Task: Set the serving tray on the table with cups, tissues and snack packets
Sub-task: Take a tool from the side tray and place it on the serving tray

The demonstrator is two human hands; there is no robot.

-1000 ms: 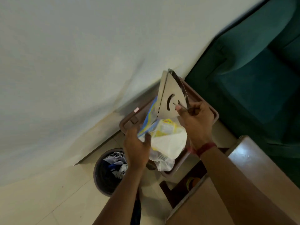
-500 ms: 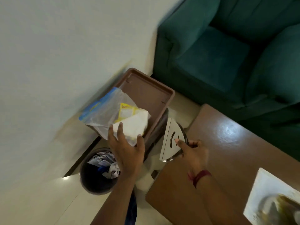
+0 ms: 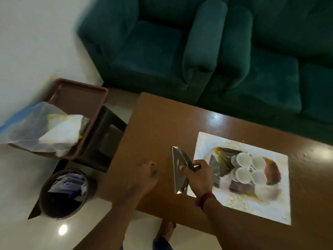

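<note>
A white serving tray [image 3: 241, 210] with a printed picture lies on the brown table [image 3: 162, 123]. Several white cups [image 3: 249, 168] stand bunched in its middle. My right hand [image 3: 198, 175] grips a shiny metal triangular napkin holder [image 3: 178, 170] upright, just off the tray's left edge above the table. My left hand [image 3: 146, 177] hovers over the table's left part, fingers loosely curled, holding nothing. A clear plastic bag with white tissues [image 3: 54, 129] lies in a brown tray [image 3: 75, 91] on a dark stool at the left.
A round waste bin [image 3: 63, 193] full of paper stands on the floor under the stool [image 3: 106, 141]. Dark green sofas [image 3: 198, 51] run along the far side of the table. A white wall is at the left. My foot [image 3: 167, 230] shows below the table edge.
My left hand let go of the plastic bag and moved right over the table. My right hand carried the metal holder from beside the brown tray to the white tray's left edge.
</note>
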